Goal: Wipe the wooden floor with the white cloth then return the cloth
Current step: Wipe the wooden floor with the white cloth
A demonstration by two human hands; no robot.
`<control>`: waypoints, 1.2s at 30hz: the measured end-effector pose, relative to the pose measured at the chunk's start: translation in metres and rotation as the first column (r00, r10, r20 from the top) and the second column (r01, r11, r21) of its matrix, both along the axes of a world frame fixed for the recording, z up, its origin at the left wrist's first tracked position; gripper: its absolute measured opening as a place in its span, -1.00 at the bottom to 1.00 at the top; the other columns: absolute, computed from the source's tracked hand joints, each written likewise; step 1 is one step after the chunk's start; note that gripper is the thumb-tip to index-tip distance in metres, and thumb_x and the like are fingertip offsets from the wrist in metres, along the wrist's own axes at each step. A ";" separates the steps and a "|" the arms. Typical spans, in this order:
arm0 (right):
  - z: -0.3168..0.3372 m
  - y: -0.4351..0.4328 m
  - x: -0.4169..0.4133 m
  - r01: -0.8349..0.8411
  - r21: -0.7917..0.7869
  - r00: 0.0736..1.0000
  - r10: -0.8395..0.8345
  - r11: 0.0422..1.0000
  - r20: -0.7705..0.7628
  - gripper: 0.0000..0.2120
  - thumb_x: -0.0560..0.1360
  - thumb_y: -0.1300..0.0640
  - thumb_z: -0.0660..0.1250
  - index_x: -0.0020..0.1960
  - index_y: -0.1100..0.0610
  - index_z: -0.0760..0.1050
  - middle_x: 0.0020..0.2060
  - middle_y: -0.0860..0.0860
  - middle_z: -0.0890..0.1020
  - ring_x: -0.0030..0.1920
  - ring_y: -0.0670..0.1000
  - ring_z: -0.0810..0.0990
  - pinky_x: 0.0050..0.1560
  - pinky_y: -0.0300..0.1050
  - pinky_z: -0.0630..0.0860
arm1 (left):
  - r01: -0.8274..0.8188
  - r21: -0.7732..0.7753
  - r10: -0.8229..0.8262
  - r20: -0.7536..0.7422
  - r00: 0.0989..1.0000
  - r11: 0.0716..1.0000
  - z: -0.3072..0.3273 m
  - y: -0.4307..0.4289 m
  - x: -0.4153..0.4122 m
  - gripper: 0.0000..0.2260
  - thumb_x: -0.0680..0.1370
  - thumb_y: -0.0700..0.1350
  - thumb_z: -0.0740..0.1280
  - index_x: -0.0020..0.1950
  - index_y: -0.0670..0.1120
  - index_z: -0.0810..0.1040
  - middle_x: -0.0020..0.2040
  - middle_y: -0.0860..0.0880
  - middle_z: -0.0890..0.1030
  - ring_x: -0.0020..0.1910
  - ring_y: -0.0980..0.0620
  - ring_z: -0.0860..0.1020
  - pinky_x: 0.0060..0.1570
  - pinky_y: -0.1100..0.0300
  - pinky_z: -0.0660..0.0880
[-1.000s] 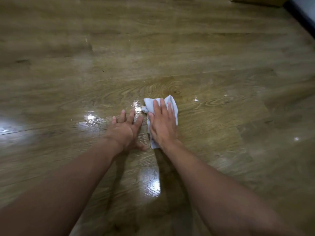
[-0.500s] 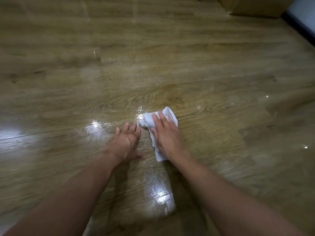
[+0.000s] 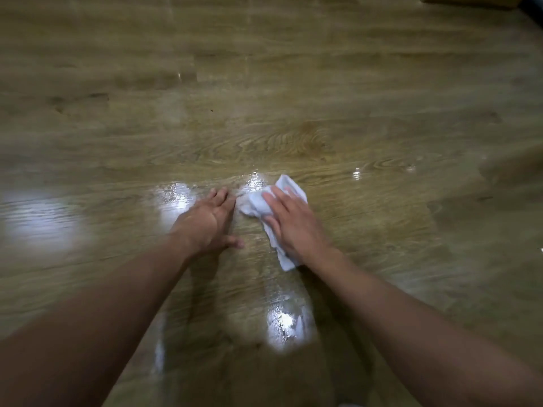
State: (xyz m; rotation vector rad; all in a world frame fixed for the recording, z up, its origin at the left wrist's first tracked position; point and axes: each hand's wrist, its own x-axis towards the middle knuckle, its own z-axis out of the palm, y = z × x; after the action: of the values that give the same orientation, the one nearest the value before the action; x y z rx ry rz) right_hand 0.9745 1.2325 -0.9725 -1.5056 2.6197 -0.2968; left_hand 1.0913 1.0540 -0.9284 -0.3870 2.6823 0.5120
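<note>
glare (image 3: 38, 212): big blurred bright patch on the floor, far out at 9 o'clock of the left hand; smaller ones at that hand's 11 o'clock and at 6 o'clock between the forearms.
left hand (image 3: 205, 224): palm down, flat on the floor, fingers straight, pointing about 1 o'clock, thumb spread toward 4 o'clock.
left grip: open flat, has hold of nothing; fingertips just beside the cloth's left edge, contact can't be told through the blur.
cloth (image 3: 255, 205): white, crumpled, lying on the floor at 3 o'clock of the left hand, pinned under the right hand; shows past the fingertips at 12 o'clock, bunches out at 9 o'clock, a tail sticks out at 6 o'clock by the wrist.
right hand (image 3: 293, 227): palm down on top of the cloth, fingers straight, pointing about 11 o'clock.
right grip: spread flat, presses the cloth down, fingers not curled round it.
floor (image 3: 293, 98): glossy wood planks, whole frame motion-blurred.
box (image 3: 470, 2): brown edge at 1 o'clock of the frame, cut off by the top border.
</note>
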 end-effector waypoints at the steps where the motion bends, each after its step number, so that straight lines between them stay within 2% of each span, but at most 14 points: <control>1: 0.000 -0.014 -0.001 0.083 -0.003 0.996 -0.082 0.997 0.023 -0.51 0.62 -0.07 -0.01 0.45 0.14 0.30 0.44 0.14 0.34 0.43 0.23 0.29 0.43 0.14 0.22 | -0.004 -0.004 0.004 0.004 1.000 1.000 0.000 -0.002 0.005 -0.01 0.36 0.29 0.41 0.58 -0.09 -0.04 0.58 -0.10 -0.06 0.55 -0.10 -0.06 0.50 0.00 0.04; 4: 0.000 -0.045 0.017 0.194 -0.010 0.978 -0.192 0.981 0.079 -0.53 0.63 0.00 0.09 0.48 0.17 0.24 0.48 0.17 0.26 0.48 0.26 0.16 0.49 0.11 0.10 | -0.031 -0.009 0.032 0.038 0.999 0.999 0.001 -0.008 0.019 0.00 0.34 0.28 0.44 0.57 -0.06 -0.01 0.58 -0.14 -0.09 0.55 -0.12 -0.07 0.49 -0.03 0.08; 6: 0.001 -0.049 0.044 0.098 -0.008 0.993 -0.097 0.995 0.064 -0.51 0.62 0.00 0.11 0.48 0.20 0.23 0.48 0.19 0.26 0.48 0.27 0.18 0.49 0.12 0.11 | -0.045 -0.001 0.045 0.029 0.999 0.999 0.001 -0.015 0.028 0.02 0.30 0.28 0.47 0.57 -0.07 0.03 0.57 -0.19 -0.05 0.55 -0.14 -0.03 0.48 -0.01 0.12; 8: 0.003 -0.038 0.074 -0.028 0.010 0.999 0.028 1.000 0.039 -0.48 0.62 -0.06 0.02 0.48 0.19 0.24 0.47 0.18 0.28 0.47 0.24 0.22 0.47 0.13 0.17 | -0.044 0.002 0.044 0.021 0.999 0.999 0.002 -0.019 0.039 -0.01 0.32 0.25 0.48 0.57 -0.08 0.07 0.56 -0.22 -0.01 0.54 -0.15 0.01 0.47 0.02 0.13; 12: 0.008 -0.005 0.077 -0.196 0.093 0.980 0.197 0.976 0.000 -0.49 0.62 -0.13 -0.01 0.48 0.09 0.26 0.46 0.10 0.34 0.43 0.17 0.32 0.41 0.08 0.30 | -0.128 0.003 0.128 0.042 0.991 0.992 0.003 -0.023 0.061 -0.02 0.35 0.21 0.48 0.57 -0.09 0.02 0.58 -0.12 -0.08 0.56 -0.09 -0.05 0.50 0.07 0.07; 14: 0.009 -0.011 0.054 -0.175 0.098 0.984 0.178 0.980 -0.020 -0.48 0.63 -0.13 -0.05 0.48 0.08 0.25 0.46 0.11 0.33 0.43 0.19 0.32 0.39 0.11 0.33 | -0.157 0.019 0.156 0.048 0.987 0.987 0.002 -0.026 0.072 -0.02 0.35 0.22 0.48 0.58 -0.07 0.02 0.58 -0.11 -0.08 0.56 -0.06 -0.04 0.50 0.11 0.05; 18: 0.008 -0.065 0.032 -0.050 0.167 0.999 0.046 0.985 0.029 -0.47 0.65 -0.06 -0.09 0.54 0.16 0.06 0.54 0.15 0.11 0.51 0.25 0.07 0.51 0.10 0.03 | -0.197 0.016 0.196 0.054 0.979 0.980 0.003 -0.031 0.090 -0.03 0.35 0.23 0.47 0.57 -0.04 0.03 0.58 -0.11 -0.05 0.55 -0.08 -0.02 0.49 0.11 0.07; 20: 0.001 -0.083 0.051 -0.021 0.136 1.000 0.018 0.991 0.018 -0.47 0.64 -0.05 -0.13 0.52 0.20 0.12 0.51 0.20 0.17 0.49 0.30 0.14 0.49 0.14 0.09 | -0.214 -0.005 0.214 0.056 0.975 0.977 0.004 -0.031 0.096 -0.05 0.35 0.22 0.47 0.57 -0.04 0.05 0.57 -0.13 -0.02 0.55 -0.11 -0.01 0.49 0.07 0.08; 22: -0.005 -0.084 0.088 -0.095 0.098 0.995 0.096 0.991 -0.010 -0.46 0.63 -0.04 -0.11 0.51 0.21 0.17 0.48 0.23 0.24 0.46 0.32 0.21 0.45 0.20 0.18 | -0.230 -0.019 0.231 0.046 0.972 0.973 0.002 -0.034 0.103 -0.08 0.34 0.22 0.48 0.56 -0.03 0.10 0.56 -0.16 0.03 0.54 -0.13 0.02 0.48 0.03 0.12; 25: -0.003 -0.057 0.130 -0.297 0.092 0.955 0.298 0.951 0.006 -0.51 0.64 -0.03 -0.01 0.50 0.16 0.18 0.49 0.18 0.25 0.45 0.26 0.23 0.45 0.16 0.18 | -0.288 -0.030 0.289 0.053 0.956 0.957 0.000 -0.045 0.117 -0.09 0.33 0.20 0.50 0.55 0.04 0.12 0.55 -0.20 0.07 0.53 -0.19 0.07 0.46 -0.04 0.18; 28: 0.008 -0.030 0.116 -0.424 0.067 0.906 0.423 0.903 0.026 -0.51 0.63 -0.12 0.01 0.48 0.07 0.24 0.47 0.08 0.32 0.43 0.17 0.30 0.43 0.09 0.25 | -0.344 -0.052 0.347 0.078 0.935 0.938 0.001 -0.052 0.133 -0.08 0.34 0.21 0.49 0.56 0.07 0.07 0.56 -0.14 0.03 0.53 -0.17 0.07 0.46 -0.04 0.18; 31: 0.012 -0.047 0.087 -0.281 0.072 0.960 0.281 0.957 0.016 -0.51 0.63 -0.11 -0.01 0.48 0.07 0.28 0.45 0.08 0.35 0.43 0.17 0.31 0.39 0.09 0.28 | -0.384 -0.045 0.386 0.089 0.918 0.922 0.000 -0.054 0.149 -0.05 0.32 0.27 0.46 0.56 0.08 0.05 0.57 -0.08 0.00 0.54 -0.12 0.03 0.46 -0.07 0.17; 34: 0.012 -0.095 0.090 -0.140 0.069 0.988 0.134 0.988 0.082 -0.45 0.62 -0.10 -0.14 0.49 0.14 0.22 0.48 0.15 0.26 0.47 0.26 0.19 0.48 0.11 0.09 | -0.414 -0.040 0.416 0.119 0.902 0.909 0.000 -0.058 0.166 -0.01 0.28 0.33 0.45 0.56 0.15 -0.02 0.58 -0.03 -0.06 0.55 -0.09 -0.02 0.43 -0.17 0.19; 36: 0.009 -0.119 0.108 -0.119 0.077 0.990 0.112 0.990 0.090 -0.49 0.65 -0.05 -0.09 0.53 0.15 0.12 0.52 0.17 0.15 0.50 0.29 0.06 0.52 0.11 -0.03 | -0.437 -0.050 0.438 0.172 0.882 0.898 0.004 -0.061 0.177 0.03 0.25 0.37 0.44 0.55 0.21 -0.08 0.58 0.01 -0.11 0.55 -0.11 -0.05 0.42 -0.20 0.18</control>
State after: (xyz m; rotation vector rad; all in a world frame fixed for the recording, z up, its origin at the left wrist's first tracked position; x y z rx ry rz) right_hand 1.0822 1.1138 -0.9630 -1.5735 2.4362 -0.2339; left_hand 1.2685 0.9934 -0.9243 -1.0081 2.4190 0.5581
